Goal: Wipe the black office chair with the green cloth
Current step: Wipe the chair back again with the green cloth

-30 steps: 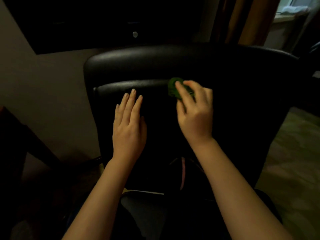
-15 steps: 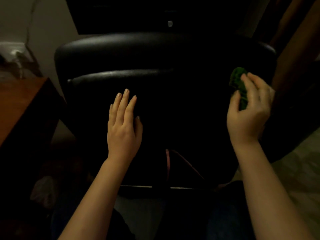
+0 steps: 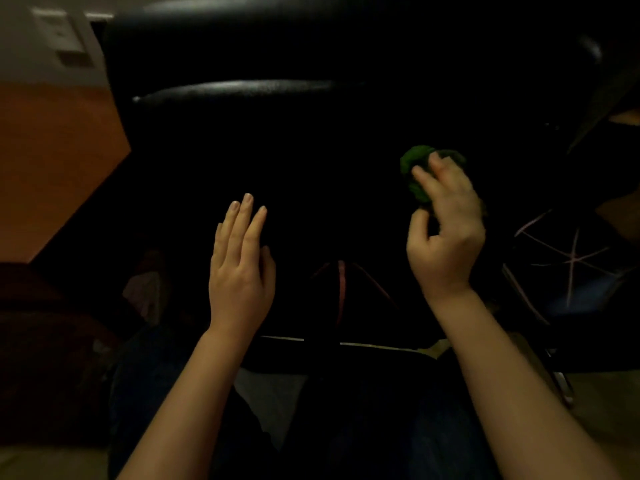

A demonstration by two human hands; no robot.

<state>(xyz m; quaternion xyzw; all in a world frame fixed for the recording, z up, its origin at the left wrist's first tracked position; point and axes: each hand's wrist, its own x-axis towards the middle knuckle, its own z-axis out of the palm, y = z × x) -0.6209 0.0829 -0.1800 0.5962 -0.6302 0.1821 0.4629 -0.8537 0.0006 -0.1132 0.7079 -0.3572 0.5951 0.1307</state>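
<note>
The black office chair [image 3: 311,140] fills the middle of the dim view, its glossy back facing me. My right hand [image 3: 446,230] grips a bunched green cloth [image 3: 415,171] against the right side of the chair back. Fingers and thumb curl round the cloth and hide most of it. My left hand [image 3: 242,268] lies flat on the chair back, fingers straight and together, lower and to the left of the cloth.
An orange-brown wooden surface [image 3: 52,161] lies at the left, under a pale wall with a white plate [image 3: 65,39]. The chair's star base [image 3: 571,261] shows at the right above light flooring. My legs in dark trousers [image 3: 381,427] are below.
My right hand has carried the cloth from the middle of the chair back to its right side, then lower down. The view dropped and drew closer. My left hand stays flat in place.
</note>
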